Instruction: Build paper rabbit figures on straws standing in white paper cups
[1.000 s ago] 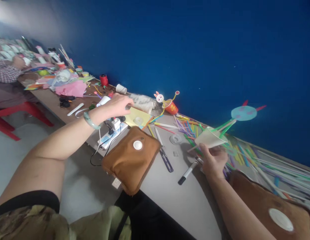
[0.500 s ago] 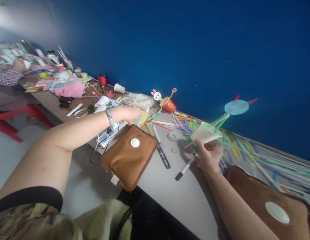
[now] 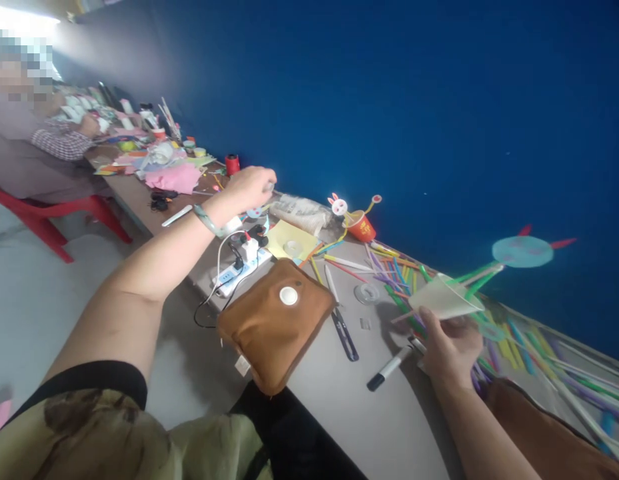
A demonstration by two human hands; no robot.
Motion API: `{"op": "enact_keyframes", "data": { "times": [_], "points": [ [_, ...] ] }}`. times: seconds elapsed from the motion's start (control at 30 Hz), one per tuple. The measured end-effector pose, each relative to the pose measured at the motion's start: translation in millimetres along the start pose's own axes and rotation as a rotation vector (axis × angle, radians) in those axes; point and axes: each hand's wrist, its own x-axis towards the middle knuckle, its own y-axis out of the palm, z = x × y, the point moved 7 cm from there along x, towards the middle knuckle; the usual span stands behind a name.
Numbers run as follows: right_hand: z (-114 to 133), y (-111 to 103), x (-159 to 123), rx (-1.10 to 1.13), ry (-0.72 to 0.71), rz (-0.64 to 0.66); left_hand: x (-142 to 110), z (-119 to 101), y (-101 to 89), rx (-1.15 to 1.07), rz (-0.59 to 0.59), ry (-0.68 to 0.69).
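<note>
My right hand [image 3: 452, 350] grips a white paper cup [image 3: 444, 297] from below, tilted above the table's right side. Green stems and a pale stick run from the cup to a light blue paper disc [image 3: 523, 252] with red pointed ears. On the left, my left hand [image 3: 252, 190] is raised over the far part of the table, fingers curled; whatever they hold, if anything, is hidden. Below it lies a yellow paper sheet [image 3: 289, 239] with a clear tape roll [image 3: 292, 249]. A black-capped marker [image 3: 390, 368] lies under my right hand.
A brown hand warmer [image 3: 276, 327] lies in front, beside a power strip [image 3: 242, 272] with cables. A utility knife [image 3: 345, 337], a red cup figure [image 3: 362, 227], and many coloured pipe cleaners [image 3: 519, 347] spread rightward. At far left, a person sits on a red stool [image 3: 54, 217].
My left hand has risen and moved away from the yellow sheet, leaving the tape roll visible on it. The view has turned left; my right hand still holds the cup.
</note>
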Motion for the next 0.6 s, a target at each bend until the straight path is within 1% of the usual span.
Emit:
{"op": "enact_keyframes", "data": {
  "times": [0.03, 0.07, 0.1, 0.13, 0.17, 0.2, 0.27, 0.33, 0.4, 0.5, 0.53, 0.6],
  "points": [
    [-0.7, -0.6, -0.1, 0.0, 0.014, -0.01, 0.1, 22.9, -4.0, -0.008, -0.019, -0.063],
    [-1.0, -0.7, -0.2, 0.005, 0.024, -0.016, -1.7, 44.5, -3.9, -0.011, -0.025, -0.115],
    [-0.8, -0.2, -0.3, 0.014, 0.029, -0.017, -5.6, 66.5, 0.3, -0.036, -0.015, -0.192],
    [0.0, 0.8, -0.3, 0.023, 0.03, -0.011, -10.4, 82.9, 7.1, -0.048, -0.004, -0.22],
    [1.6, 1.7, -0.3, 0.03, 0.027, -0.007, -15.7, 94.0, 17.0, -0.032, 0.028, -0.21],
    [3.7, 2.3, -0.2, 0.025, 0.022, -0.007, -21.5, 100.0, 29.5, -0.004, 0.08, -0.17],
    [9.2, 2.8, -0.1, -0.022, 0.015, -0.014, -34.8, 101.0, 57.2, 0.066, 0.204, -0.054],
    [15.4, 3.5, -0.7, -0.077, 0.007, -0.012, -46.7, 94.2, 78.5, 0.122, 0.257, 0.046],
    [19.8, 4.9, -1.6, -0.102, 0.002, 0.007, -54.4, 84.9, 94.7, 0.156, 0.288, 0.119],
    [19.5, 4.0, -2.1, -0.065, -0.004, 0.009, -57.0, 73.0, 111.3, 0.16, 0.344, 0.188],
    [18.1, 3.1, -1.8, -0.042, -0.011, 0.004, -56.0, 70.0, 114.2, 0.151, 0.356, 0.199],
    [15.0, 4.4, -0.9, 0.014, -0.034, 0.037, -53.3, 65.2, 116.6, 0.137, 0.375, 0.207]
  ]
}}
